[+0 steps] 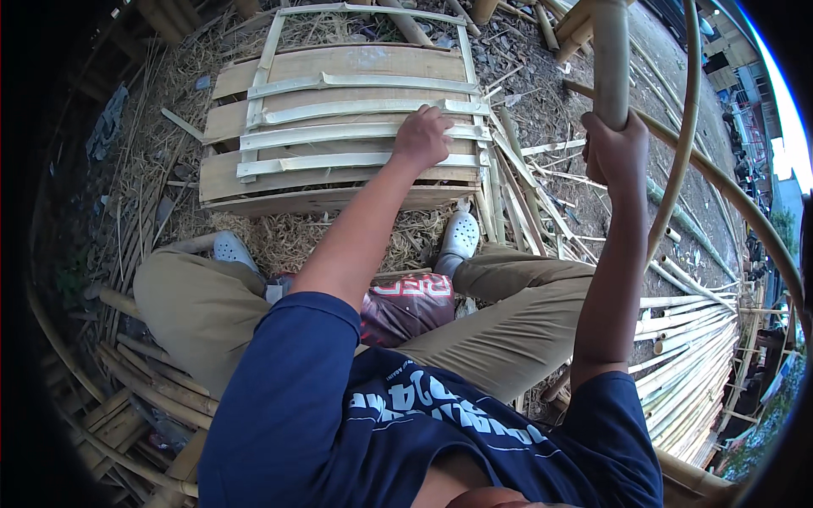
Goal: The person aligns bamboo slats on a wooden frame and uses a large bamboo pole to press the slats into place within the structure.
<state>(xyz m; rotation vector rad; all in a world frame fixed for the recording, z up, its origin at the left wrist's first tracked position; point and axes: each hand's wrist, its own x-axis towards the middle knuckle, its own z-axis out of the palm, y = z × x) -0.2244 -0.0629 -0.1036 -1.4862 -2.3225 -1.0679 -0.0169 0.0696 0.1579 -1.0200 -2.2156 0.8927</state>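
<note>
In front of me, a frame of pale split-bamboo slats (330, 133) lies on a low wooden plank platform (339, 61). Several crosswise slats rest over two lengthwise side strips. My left hand (426, 137) is closed and sits on the slats right of the middle. Its fingers curl down by the slats, and whatever they pinch is hidden. Raised at the right, my right hand (616, 151) is wrapped round a thick bamboo piece (611, 63). That piece stands upright out of the fist, and its upper end reaches the top edge of the picture.
Long bamboo poles (690, 364) are stacked at the right. A curved bamboo pole (737, 190) arches beside my right arm. Split strips (517, 195) lie by the platform's right side. Shavings (330, 233) cover the ground around my shoes. A dark printed bag (411, 306) lies between my legs.
</note>
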